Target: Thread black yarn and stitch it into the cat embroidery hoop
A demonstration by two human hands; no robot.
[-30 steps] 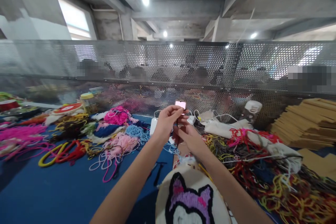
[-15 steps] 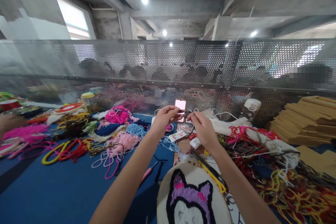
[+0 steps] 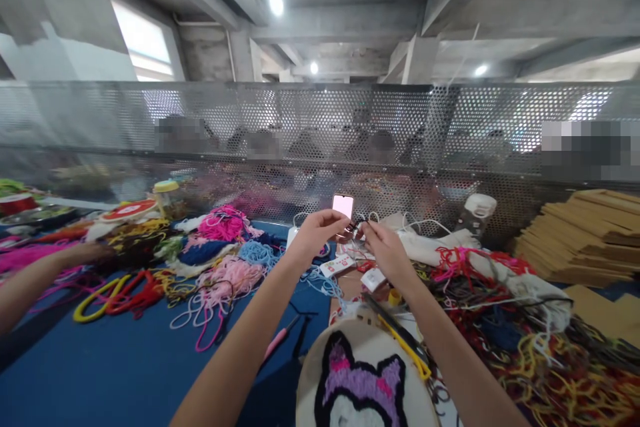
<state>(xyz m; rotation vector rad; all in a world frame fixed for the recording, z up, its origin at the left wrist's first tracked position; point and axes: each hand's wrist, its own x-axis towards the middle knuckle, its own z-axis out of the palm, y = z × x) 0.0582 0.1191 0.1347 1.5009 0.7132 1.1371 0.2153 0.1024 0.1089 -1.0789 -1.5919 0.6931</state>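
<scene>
**Q:** Fingers first. What were they doing?

**A:** My left hand [image 3: 315, 235] and right hand [image 3: 384, 248] were raised together over the surface. Left fingers [image 3: 336, 219] were pinched shut on a dark strand of yarn [image 3: 356, 225], right fingers [image 3: 369, 230] pinched on its other side. The strand ran short between the two pinches, just in front of the lit phone [image 3: 343, 205].

**Q:** Anything else in the grip?

**A:** Too small to tell.

**Q:** Below the hands?

**A:** Small white tags [image 3: 336, 265] and a yellow-handled tool [image 3: 406, 345] lay under my right forearm. Nearest me sat the embroidery hoop [image 3: 361, 380] with a purple-eared cat face outlined in black. A pink-handled tool [image 3: 278, 340] lay on the blue surface [image 3: 100, 373] by my left forearm.

**Q:** Further out?

**A:** Yarn piles to the left [image 3: 220, 253], tangled red and yellow yarn to the right [image 3: 540, 353], stacked cardboard [image 3: 585, 233] far right. Another person's arm [image 3: 35, 280] reached in at the left edge. A perforated metal screen [image 3: 320, 140] stood behind it all.
</scene>
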